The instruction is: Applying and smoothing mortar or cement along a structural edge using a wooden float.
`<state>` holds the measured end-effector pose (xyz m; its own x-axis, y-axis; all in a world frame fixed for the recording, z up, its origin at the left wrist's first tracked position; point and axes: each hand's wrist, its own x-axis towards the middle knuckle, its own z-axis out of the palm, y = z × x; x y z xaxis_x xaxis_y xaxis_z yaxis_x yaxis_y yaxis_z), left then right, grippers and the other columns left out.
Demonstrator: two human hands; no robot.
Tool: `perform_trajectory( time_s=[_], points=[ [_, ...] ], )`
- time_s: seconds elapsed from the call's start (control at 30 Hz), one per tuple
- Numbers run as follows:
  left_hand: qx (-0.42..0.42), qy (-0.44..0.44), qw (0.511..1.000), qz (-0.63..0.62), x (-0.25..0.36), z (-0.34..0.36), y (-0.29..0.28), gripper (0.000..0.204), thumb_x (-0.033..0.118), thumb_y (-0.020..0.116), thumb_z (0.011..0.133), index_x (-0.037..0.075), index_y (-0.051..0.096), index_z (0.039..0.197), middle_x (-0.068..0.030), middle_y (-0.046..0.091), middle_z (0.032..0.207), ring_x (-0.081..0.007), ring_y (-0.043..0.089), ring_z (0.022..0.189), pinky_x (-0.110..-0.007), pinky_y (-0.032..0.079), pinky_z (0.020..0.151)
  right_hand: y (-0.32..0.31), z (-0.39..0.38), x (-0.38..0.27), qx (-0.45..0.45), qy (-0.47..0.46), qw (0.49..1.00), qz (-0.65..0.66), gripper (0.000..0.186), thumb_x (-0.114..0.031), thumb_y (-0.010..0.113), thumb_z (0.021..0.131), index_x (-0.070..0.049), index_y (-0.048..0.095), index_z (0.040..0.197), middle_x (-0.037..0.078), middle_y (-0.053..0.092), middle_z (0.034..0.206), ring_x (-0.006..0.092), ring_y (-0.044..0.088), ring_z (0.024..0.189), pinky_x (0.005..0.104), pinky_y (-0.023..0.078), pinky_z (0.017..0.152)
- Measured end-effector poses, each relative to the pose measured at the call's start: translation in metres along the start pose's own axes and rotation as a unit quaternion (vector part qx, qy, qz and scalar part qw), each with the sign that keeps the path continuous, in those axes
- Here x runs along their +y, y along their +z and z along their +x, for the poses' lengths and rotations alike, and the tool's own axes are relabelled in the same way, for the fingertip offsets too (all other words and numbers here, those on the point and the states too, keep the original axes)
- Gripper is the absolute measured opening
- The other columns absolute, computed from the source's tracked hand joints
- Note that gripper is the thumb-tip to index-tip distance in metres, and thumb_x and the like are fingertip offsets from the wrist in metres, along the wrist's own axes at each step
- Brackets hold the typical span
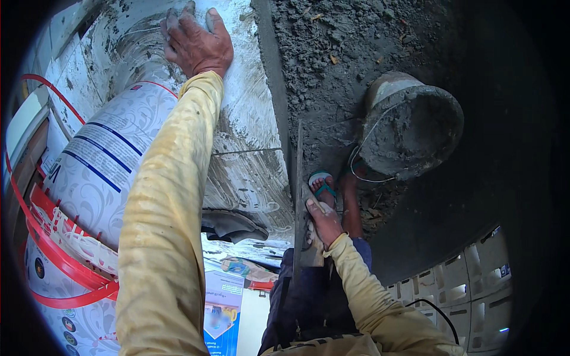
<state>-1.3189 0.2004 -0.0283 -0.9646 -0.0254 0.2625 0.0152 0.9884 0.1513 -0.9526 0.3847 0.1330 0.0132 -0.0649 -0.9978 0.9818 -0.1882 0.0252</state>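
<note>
My left hand (199, 47) lies with fingers apart on a pale, mortar-smeared surface (246, 89) at the top. Below and left of that hand stands a large white pail (110, 145) with a grey leaf pattern and blue bands. My right hand (325, 223) is closed round the handle of a plastering trowel (298, 178). The trowel's long flat blade is seen nearly edge-on, beside the edge of the pale surface. Part of its handle is hidden by my fingers.
A mortar-coated bucket (415, 127) with a wire handle sits tilted at the right. Dark, crumbly mortar or soil (338, 53) covers the ground above it. My sandalled foot (322, 183) is close to the trowel. Red plastic straps (65, 261) curve round the pails. Pierced blocks (463, 276) stand lower right.
</note>
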Motion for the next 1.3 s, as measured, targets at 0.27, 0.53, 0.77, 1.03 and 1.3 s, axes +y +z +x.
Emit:
perform_trajectory(
  time_s=[0.27,0.53,0.77,1.03,1.3],
  points=[
    [0.003,0.013,1.000,-0.002,-0.001,-0.003,-0.001,0.053,0.047,0.056,0.095,0.015,0.046,0.137,-0.0140,0.042,0.140,-0.0339,0.033,0.141,-0.056,0.022,0.112,0.017,0.092,-0.175,-0.066,-0.127,0.989,0.019,0.048,-0.050,0.064,0.095,-0.002,0.056,0.094,0.005,0.053,0.063,0.0159,0.052,0.044,0.0339,0.044,0.040],
    [0.024,0.026,0.999,0.014,-0.005,0.000,-0.005,0.053,0.046,0.059,0.094,0.014,0.048,0.134,-0.0139,0.043,0.140,-0.0348,0.034,0.141,-0.057,0.024,0.110,0.005,0.102,-0.108,-0.045,-0.065,0.987,-0.140,0.085,-0.067,0.061,0.088,0.013,0.064,0.116,0.027,0.070,0.101,0.0338,0.067,0.097,0.0387,0.047,0.092],
    [0.022,0.009,1.000,0.017,-0.005,-0.002,-0.001,0.053,0.048,0.057,0.094,0.014,0.047,0.135,-0.0138,0.041,0.142,-0.0346,0.033,0.141,-0.058,0.023,0.111,0.006,0.072,-0.080,-0.026,0.020,0.984,-0.173,0.076,-0.066,0.060,0.090,0.010,0.066,0.095,0.018,0.065,0.072,0.0276,0.068,0.069,0.0393,0.054,0.072],
    [0.017,0.010,1.000,0.006,0.003,0.000,0.005,0.054,0.048,0.054,0.096,0.015,0.045,0.139,-0.0135,0.041,0.143,-0.0318,0.031,0.143,-0.056,0.020,0.113,0.006,0.040,-0.036,-0.060,-0.086,0.963,-0.249,0.065,-0.060,0.050,0.099,0.003,0.063,0.111,0.025,0.068,0.091,0.0418,0.067,0.088,0.0474,0.051,0.089],
    [-0.018,0.003,1.000,-0.004,-0.004,0.000,-0.003,0.054,0.049,0.053,0.096,0.015,0.046,0.137,-0.0151,0.041,0.143,-0.0350,0.031,0.142,-0.059,0.022,0.113,-0.003,-0.042,0.007,-0.071,-0.163,0.979,-0.099,0.049,-0.047,0.052,0.101,-0.001,0.063,0.110,0.019,0.062,0.090,0.0421,0.060,0.087,0.0452,0.047,0.081]
  ],
)
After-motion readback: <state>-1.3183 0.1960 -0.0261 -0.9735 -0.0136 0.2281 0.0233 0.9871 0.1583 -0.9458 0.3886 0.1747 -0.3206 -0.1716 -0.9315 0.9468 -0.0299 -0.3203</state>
